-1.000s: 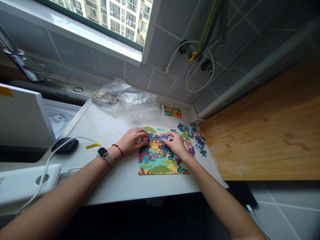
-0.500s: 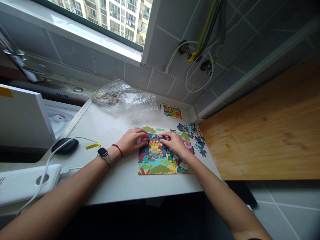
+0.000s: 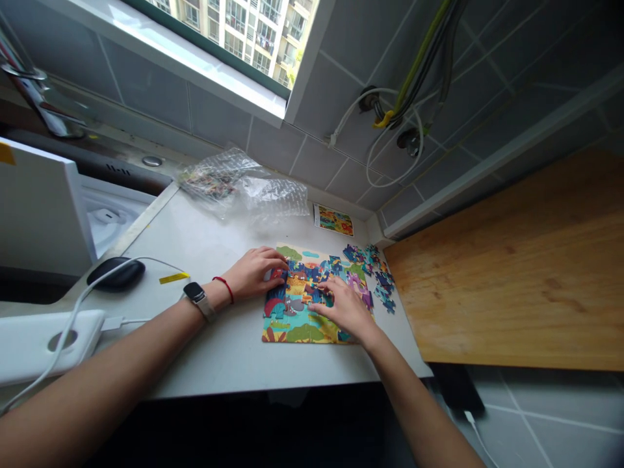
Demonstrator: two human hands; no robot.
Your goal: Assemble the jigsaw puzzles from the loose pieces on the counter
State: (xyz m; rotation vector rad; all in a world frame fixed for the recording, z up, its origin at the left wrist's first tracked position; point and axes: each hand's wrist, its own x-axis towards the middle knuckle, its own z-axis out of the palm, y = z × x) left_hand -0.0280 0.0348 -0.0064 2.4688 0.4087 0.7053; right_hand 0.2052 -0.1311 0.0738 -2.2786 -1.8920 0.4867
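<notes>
Right hand [image 3: 345, 308] was spread over a partly joined jigsaw [image 3: 303, 333], loose pieces [image 3: 385, 282] beyond it; left hand [image 3: 253, 273] curled at the jigsaw's edge, grip unclear.

The left wrist [image 3: 216, 297] wears a pale-strapped black watch [image 3: 194, 292] and red bracelet [image 3: 227, 286].

It's a kitchen; faucet [image 3: 41, 103] and tiled wall [image 3: 219, 118] show it.
</notes>
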